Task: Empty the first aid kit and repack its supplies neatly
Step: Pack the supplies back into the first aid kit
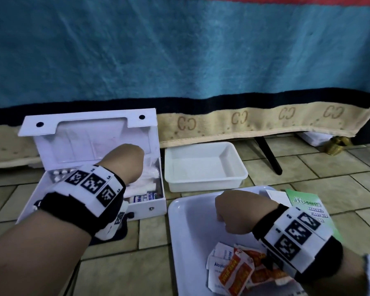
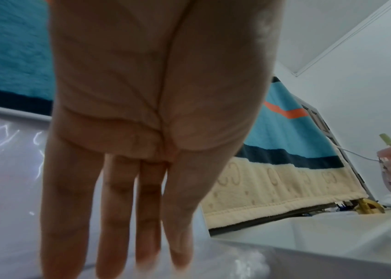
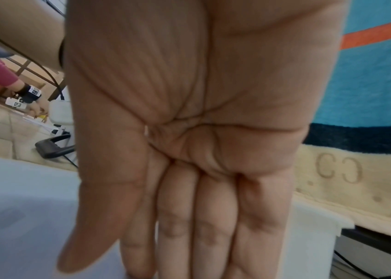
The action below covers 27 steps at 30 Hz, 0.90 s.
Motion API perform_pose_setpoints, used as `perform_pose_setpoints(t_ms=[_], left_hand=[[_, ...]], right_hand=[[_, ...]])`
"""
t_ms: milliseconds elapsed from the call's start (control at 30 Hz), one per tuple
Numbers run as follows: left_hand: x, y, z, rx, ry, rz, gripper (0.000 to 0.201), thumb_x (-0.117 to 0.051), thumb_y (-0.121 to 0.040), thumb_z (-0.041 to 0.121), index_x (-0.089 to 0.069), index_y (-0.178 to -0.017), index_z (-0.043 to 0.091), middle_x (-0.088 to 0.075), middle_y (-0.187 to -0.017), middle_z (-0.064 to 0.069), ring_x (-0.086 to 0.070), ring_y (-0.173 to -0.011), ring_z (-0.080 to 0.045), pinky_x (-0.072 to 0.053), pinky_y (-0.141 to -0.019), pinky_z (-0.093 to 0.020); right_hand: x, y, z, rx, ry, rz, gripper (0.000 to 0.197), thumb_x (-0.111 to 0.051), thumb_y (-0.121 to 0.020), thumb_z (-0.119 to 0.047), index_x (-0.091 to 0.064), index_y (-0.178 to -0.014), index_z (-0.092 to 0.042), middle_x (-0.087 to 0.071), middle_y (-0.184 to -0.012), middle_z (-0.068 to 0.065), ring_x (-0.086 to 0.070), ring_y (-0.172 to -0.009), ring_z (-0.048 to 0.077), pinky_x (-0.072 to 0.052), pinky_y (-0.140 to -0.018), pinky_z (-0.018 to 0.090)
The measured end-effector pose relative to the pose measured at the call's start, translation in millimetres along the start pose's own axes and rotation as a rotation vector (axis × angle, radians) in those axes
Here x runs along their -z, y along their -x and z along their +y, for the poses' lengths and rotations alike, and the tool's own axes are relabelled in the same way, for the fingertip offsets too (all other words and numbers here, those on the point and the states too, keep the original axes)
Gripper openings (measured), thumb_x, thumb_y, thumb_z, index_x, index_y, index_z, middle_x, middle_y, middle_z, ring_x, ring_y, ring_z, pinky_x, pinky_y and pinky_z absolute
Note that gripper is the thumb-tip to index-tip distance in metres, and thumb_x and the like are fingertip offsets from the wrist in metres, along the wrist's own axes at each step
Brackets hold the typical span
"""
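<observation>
Still pretty early in the emptying part, I'd say. The first aid kit (image 1: 150, 207) sits open on the tiled floor (image 1: 333, 167) with its lid propped up against the blanket (image 1: 179, 50), and it's far from cleared out: there's a blister pack of white pills (image 1: 59, 175) at the back left, clear plastic packets (image 1: 152, 174) on the right side, and a box with blue lettering (image 1: 142, 198) along the front wall.

What's out so far is a pile of alcohol pad sachets (image 1: 219, 263) and orange-red sachets (image 1: 237, 274) in the near corner of the big white tray (image 1: 179, 231), plus a green leaflet (image 1: 305, 207) lying at that tray's far right edge. The smaller white tub (image 1: 205, 180) just beside the kit has nothing in it.

My left hand (image 2: 156, 132) is reaching into the kit, fingers straight and together, tips right at the plastic packets, not gripping anything. My right hand (image 3: 189, 141) is flat and relaxed over the big tray, holding nothing.

So: most of the unloading and all of the repacking is left.
</observation>
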State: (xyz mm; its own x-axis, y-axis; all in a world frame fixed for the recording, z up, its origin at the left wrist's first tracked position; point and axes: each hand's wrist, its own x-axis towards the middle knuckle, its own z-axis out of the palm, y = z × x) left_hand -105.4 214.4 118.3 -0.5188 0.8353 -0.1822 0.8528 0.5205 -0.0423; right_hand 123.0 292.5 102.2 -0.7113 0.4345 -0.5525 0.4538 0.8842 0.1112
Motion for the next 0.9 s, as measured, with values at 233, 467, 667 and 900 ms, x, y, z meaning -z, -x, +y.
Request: perform_pose_setpoints(t_ms=[233,467,667,900], left_hand=[[-1,15,3,-0.108,-0.126,-0.163,0.04,-0.037,-0.084,-0.008,-0.06,-0.097,0.021,-0.053,-0.103,-0.007,-0.047,-0.088,-0.023,-0.042,-0.08,-0.026],[0,23,7,-0.114,-0.17,-0.163,0.045,-0.038,-0.091,-0.001,-0.06,-0.124,0.019,-0.056,-0.131,-0.002,-0.055,-0.115,-0.02,-0.045,-0.096,-0.027],[9,43,32,-0.073,-0.027,0.101,0.029,-0.045,-0.09,0.005,-0.064,-0.109,0.016,-0.056,-0.112,-0.007,-0.056,-0.099,-0.026,-0.05,-0.086,-0.037],[29,59,112,-0.375,0.314,0.025,0.021,-0.044,-0.096,0.027,-0.062,-0.107,0.025,-0.057,-0.109,0.005,-0.051,-0.094,-0.013,-0.043,-0.082,-0.027]], right_hand=[[2,-4,-3,0.031,0.037,-0.014,0.031,-0.048,-0.084,-0.007,-0.039,-0.057,-0.017,-0.041,-0.065,-0.001,-0.049,-0.079,0.024,-0.043,-0.072,0.03],[-1,2,9,0.009,-0.084,0.017,0.027,-0.049,-0.088,-0.013,-0.068,-0.106,-0.013,-0.065,-0.105,0.007,-0.058,-0.102,0.026,-0.049,-0.089,0.034],[-11,5,11,0.009,-0.05,0.03,0.035,-0.043,-0.095,-0.016,-0.057,-0.127,-0.018,-0.056,-0.131,0.005,-0.05,-0.121,0.024,-0.038,-0.088,0.028],[-19,63,84,-0.297,-0.533,0.418,0.03,-0.052,-0.092,-0.016,-0.065,-0.118,-0.025,-0.068,-0.113,-0.002,-0.06,-0.104,0.016,-0.041,-0.078,0.022]])
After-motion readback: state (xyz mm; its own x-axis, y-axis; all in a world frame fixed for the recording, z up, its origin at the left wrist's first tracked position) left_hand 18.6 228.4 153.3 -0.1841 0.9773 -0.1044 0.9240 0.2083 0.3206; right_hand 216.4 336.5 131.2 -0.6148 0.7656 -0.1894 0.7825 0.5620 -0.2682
